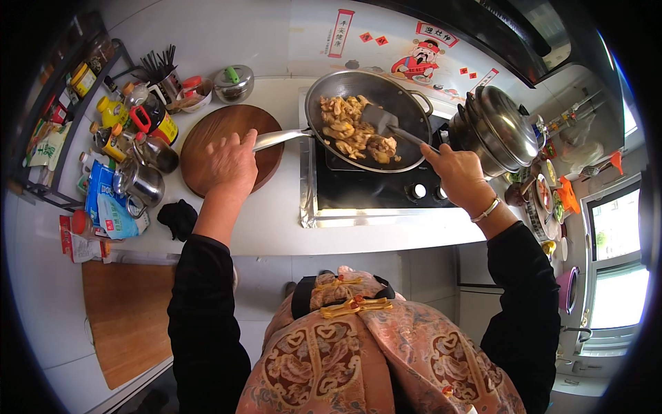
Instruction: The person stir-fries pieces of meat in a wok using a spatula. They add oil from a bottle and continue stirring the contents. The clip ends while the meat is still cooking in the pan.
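My left hand (232, 161) grips the end of the long metal handle (279, 137) of a wok (414, 111). The wok sits over the black gas cooktop (362, 189). Browned chunks of meat (345, 121), which look like chicken, lie mostly in its left and lower part. In my right hand (457, 173) is a spatula (380, 120) with a dark, flat blade. Its blade rests among the meat near the wok's middle. Below my left hand, a round wooden cutting board (227, 121) lies on the white counter.
Stacked steel pots with a lid (499, 129) stand right of the wok. Sauce bottles (155, 121), a steel pitcher (142, 181) and seasoning bags (111, 202) crowd the counter's left. A black cloth (177, 220) lies near its front edge. A range hood (522, 36) hangs above.
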`<state>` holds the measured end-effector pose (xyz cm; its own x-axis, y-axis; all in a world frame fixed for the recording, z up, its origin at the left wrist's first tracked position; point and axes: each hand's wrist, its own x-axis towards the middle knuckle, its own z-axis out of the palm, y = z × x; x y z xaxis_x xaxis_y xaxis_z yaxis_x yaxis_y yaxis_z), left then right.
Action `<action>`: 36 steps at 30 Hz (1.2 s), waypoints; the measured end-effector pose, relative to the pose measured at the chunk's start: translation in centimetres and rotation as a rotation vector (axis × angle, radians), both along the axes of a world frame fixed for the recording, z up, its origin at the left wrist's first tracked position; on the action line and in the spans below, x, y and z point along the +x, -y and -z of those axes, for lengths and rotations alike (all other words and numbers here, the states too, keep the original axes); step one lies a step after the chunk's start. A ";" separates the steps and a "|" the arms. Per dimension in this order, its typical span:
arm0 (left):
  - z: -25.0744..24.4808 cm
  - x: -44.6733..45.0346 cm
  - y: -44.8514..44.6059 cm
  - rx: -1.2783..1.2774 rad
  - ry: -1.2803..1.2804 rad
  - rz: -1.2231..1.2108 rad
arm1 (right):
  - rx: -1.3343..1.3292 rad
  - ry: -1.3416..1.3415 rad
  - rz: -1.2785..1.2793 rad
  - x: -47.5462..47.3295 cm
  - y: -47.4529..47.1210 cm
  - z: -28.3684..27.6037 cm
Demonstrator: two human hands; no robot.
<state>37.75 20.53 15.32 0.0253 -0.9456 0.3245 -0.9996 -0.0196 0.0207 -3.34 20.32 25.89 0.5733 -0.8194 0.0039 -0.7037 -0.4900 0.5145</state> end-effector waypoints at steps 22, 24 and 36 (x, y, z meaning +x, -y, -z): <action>1.2 0.2 0.2 -0.010 -0.013 0.001 | -0.069 0.267 0.209 -2.1 -1.3 -2.0; 1.2 0.2 0.4 -0.012 0.000 0.005 | -0.061 0.273 0.160 -1.8 -2.5 -2.4; 0.2 0.0 -0.1 0.024 0.004 0.005 | -0.069 0.316 0.051 2.3 -0.3 0.8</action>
